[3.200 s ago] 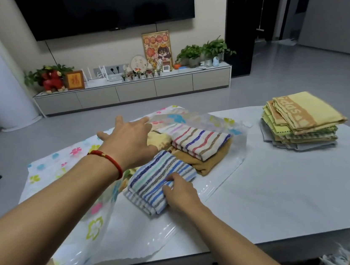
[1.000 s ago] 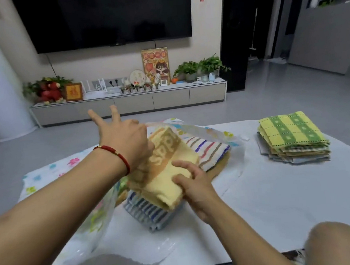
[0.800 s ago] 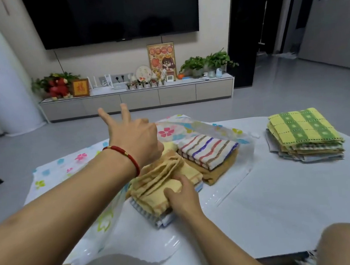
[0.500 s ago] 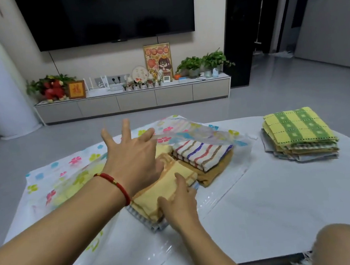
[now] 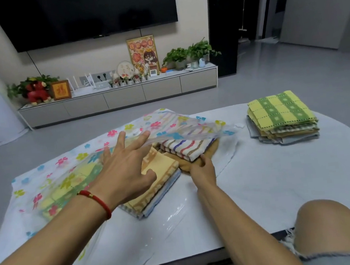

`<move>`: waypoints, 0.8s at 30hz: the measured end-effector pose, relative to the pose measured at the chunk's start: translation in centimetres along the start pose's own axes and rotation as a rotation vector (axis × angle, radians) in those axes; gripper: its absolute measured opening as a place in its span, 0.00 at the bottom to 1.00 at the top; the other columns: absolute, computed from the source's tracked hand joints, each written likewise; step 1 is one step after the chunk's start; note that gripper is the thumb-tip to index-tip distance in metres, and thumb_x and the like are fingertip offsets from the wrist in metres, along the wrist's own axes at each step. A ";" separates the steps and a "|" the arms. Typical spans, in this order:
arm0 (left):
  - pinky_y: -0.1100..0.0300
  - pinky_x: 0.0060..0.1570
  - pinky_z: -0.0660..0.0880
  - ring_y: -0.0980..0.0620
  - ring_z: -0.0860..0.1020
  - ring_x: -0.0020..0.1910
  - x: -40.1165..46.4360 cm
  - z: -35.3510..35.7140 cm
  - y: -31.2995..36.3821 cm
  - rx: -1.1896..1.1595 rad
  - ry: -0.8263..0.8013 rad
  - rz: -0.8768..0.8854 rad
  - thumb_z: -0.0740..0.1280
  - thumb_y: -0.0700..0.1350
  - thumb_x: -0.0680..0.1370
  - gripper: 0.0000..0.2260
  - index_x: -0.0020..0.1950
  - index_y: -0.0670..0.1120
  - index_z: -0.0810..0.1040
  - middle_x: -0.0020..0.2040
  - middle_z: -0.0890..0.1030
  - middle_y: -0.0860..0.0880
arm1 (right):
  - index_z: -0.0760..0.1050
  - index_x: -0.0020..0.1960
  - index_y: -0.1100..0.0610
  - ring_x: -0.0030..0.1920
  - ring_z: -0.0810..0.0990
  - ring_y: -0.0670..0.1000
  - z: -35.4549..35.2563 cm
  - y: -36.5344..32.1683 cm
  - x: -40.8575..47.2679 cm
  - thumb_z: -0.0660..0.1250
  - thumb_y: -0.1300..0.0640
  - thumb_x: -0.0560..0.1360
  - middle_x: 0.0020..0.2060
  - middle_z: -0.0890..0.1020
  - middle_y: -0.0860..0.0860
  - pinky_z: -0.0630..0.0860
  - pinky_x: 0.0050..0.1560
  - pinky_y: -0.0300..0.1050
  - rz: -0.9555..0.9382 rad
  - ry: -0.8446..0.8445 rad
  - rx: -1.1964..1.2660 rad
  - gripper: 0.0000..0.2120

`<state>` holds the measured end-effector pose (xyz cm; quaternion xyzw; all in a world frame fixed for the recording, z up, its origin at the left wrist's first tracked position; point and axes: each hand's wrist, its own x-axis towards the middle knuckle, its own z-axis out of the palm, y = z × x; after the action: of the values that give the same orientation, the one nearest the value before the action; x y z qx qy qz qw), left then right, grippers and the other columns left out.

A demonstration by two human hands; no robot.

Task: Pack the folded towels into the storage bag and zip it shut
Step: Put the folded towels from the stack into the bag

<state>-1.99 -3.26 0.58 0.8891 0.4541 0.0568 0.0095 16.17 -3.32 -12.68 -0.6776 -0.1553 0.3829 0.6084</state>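
The clear flower-printed storage bag point(image 5: 49, 176) lies open on the white table point(image 5: 285, 180). Inside its mouth sit two piles: a yellow towel point(image 5: 161, 169) on a blue striped towel point(image 5: 165, 190), and a multicolour striped towel point(image 5: 185, 148) on a brown towel point(image 5: 212, 149). My left hand point(image 5: 128, 171) hovers over the yellow towel, fingers spread, with the bag's upper flap point(image 5: 191, 132) resting on its fingertips. My right hand point(image 5: 203, 169) grips the near edge of the brown towel. A stack of several folded towels point(image 5: 282, 119), green-and-yellow checked on top, waits at the right.
My bare knee point(image 5: 331, 229) is at the table's near right edge. Beyond the table are grey floor, a low TV cabinet point(image 5: 121, 97) with plants and ornaments, and a wall-mounted screen.
The yellow towel has been laid on the blue striped towel in the bag. My right hand left it and moved right to the brown towel. My left hand lowered and spread under the flap.
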 end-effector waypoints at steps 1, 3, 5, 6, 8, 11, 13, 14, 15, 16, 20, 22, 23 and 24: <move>0.29 0.72 0.51 0.41 0.40 0.79 -0.1 0.2 0.0 0.014 0.002 0.000 0.63 0.53 0.74 0.30 0.76 0.55 0.64 0.81 0.47 0.59 | 0.68 0.77 0.53 0.67 0.76 0.56 -0.1 -0.2 0.6 0.66 0.63 0.76 0.71 0.75 0.53 0.75 0.66 0.50 0.015 -0.086 -0.043 0.30; 0.31 0.73 0.50 0.41 0.41 0.79 -0.1 0.5 -0.1 0.069 0.026 0.008 0.62 0.53 0.74 0.27 0.75 0.55 0.67 0.81 0.46 0.57 | 0.66 0.78 0.55 0.68 0.76 0.56 -0.5 -0.5 1.6 0.66 0.66 0.75 0.72 0.74 0.54 0.75 0.69 0.54 0.029 -0.240 -0.103 0.32; 0.33 0.74 0.48 0.40 0.41 0.79 0.1 0.9 -0.1 0.143 0.047 0.017 0.60 0.54 0.75 0.26 0.74 0.55 0.67 0.81 0.46 0.55 | 0.72 0.73 0.58 0.56 0.81 0.54 -2.4 -0.9 2.5 0.65 0.71 0.74 0.64 0.79 0.56 0.81 0.61 0.50 0.068 -0.337 -0.119 0.29; 0.32 0.74 0.48 0.40 0.41 0.79 0.4 1.2 0.1 0.177 0.046 0.020 0.60 0.54 0.76 0.26 0.75 0.55 0.65 0.81 0.45 0.54 | 0.76 0.68 0.59 0.48 0.81 0.54 -3.8 -1.4 2.9 0.65 0.72 0.74 0.56 0.80 0.57 0.82 0.53 0.48 0.087 -0.372 -0.148 0.24; 0.31 0.74 0.48 0.39 0.40 0.79 1.1 2.1 0.8 0.236 0.043 0.038 0.59 0.55 0.76 0.27 0.77 0.56 0.61 0.81 0.44 0.52 | 0.81 0.59 0.60 0.40 0.80 0.56 -7.5 -2.9 3.6 0.66 0.70 0.76 0.46 0.81 0.60 0.81 0.42 0.47 0.115 -0.430 -0.279 0.15; 0.31 0.73 0.48 0.39 0.39 0.79 2.8 2.9 2.2 0.282 0.071 0.068 0.58 0.56 0.76 0.28 0.77 0.58 0.60 0.82 0.44 0.52 | 0.79 0.58 0.62 0.35 0.84 0.54 -13.3 -6.5 5.4 0.68 0.60 0.78 0.48 0.87 0.59 0.81 0.32 0.41 0.110 -0.374 -0.535 0.10; 0.29 0.73 0.48 0.38 0.40 0.79 4.2 3.1 3.1 0.310 0.079 0.083 0.59 0.56 0.76 0.27 0.76 0.59 0.62 0.82 0.45 0.51 | 0.80 0.56 0.63 0.36 0.85 0.55 -16.6 -8.7 7.2 0.66 0.59 0.79 0.47 0.87 0.60 0.81 0.33 0.43 -0.034 -0.183 -0.676 0.09; 0.29 0.72 0.48 0.38 0.40 0.79 4.9 3.1 3.5 0.323 0.076 0.087 0.59 0.56 0.76 0.26 0.75 0.59 0.63 0.82 0.45 0.51 | 0.81 0.55 0.63 0.40 0.86 0.57 -18.1 -9.6 8.4 0.65 0.60 0.80 0.47 0.87 0.60 0.82 0.37 0.46 -0.137 -0.050 -0.750 0.09; 0.28 0.72 0.48 0.38 0.40 0.79 5.5 3.1 3.9 0.338 0.073 0.089 0.59 0.56 0.76 0.25 0.75 0.60 0.64 0.82 0.46 0.51 | 0.82 0.55 0.61 0.45 0.86 0.60 -19.4 -10.4 9.8 0.63 0.60 0.79 0.49 0.87 0.60 0.83 0.43 0.49 -0.241 0.079 -0.834 0.10; 0.28 0.71 0.48 0.37 0.40 0.79 6.1 3.2 4.2 0.355 0.072 0.091 0.59 0.57 0.76 0.25 0.74 0.60 0.65 0.82 0.46 0.50 | 0.82 0.56 0.59 0.50 0.85 0.61 -20.5 -11.0 11.1 0.62 0.61 0.79 0.51 0.86 0.60 0.82 0.48 0.51 -0.329 0.190 -0.920 0.12; 0.26 0.70 0.47 0.36 0.40 0.79 8.1 3.4 5.3 0.385 0.100 0.089 0.57 0.58 0.77 0.22 0.71 0.61 0.69 0.82 0.47 0.50 | 0.76 0.70 0.53 0.70 0.69 0.63 -23.8 -12.2 17.3 0.60 0.60 0.81 0.68 0.74 0.61 0.68 0.67 0.57 -0.494 0.454 -1.186 0.18; 0.26 0.70 0.47 0.36 0.39 0.79 8.9 3.6 5.5 0.397 0.116 0.075 0.56 0.59 0.77 0.21 0.70 0.62 0.71 0.82 0.48 0.50 | 0.69 0.76 0.51 0.72 0.65 0.65 -24.7 -12.6 20.5 0.57 0.56 0.83 0.71 0.69 0.64 0.63 0.70 0.59 -0.398 0.449 -1.222 0.21; 0.26 0.70 0.48 0.37 0.39 0.79 9.1 3.7 5.4 0.400 0.126 0.068 0.56 0.59 0.76 0.21 0.69 0.62 0.72 0.82 0.49 0.50 | 0.66 0.76 0.51 0.71 0.66 0.66 -25.0 -12.7 22.0 0.56 0.54 0.84 0.70 0.69 0.65 0.63 0.71 0.60 -0.323 0.432 -1.210 0.21; 0.26 0.70 0.49 0.37 0.40 0.79 9.3 3.8 5.3 0.402 0.138 0.063 0.56 0.59 0.76 0.21 0.69 0.62 0.72 0.82 0.50 0.50 | 0.65 0.76 0.53 0.70 0.67 0.67 -25.1 -12.8 23.3 0.55 0.52 0.84 0.69 0.71 0.66 0.63 0.70 0.60 -0.255 0.416 -1.200 0.21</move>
<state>8.12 1.32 -2.01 0.8809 0.4277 0.0259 -0.2009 52.56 -2.58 -9.09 -0.9362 -0.3001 0.0150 0.1821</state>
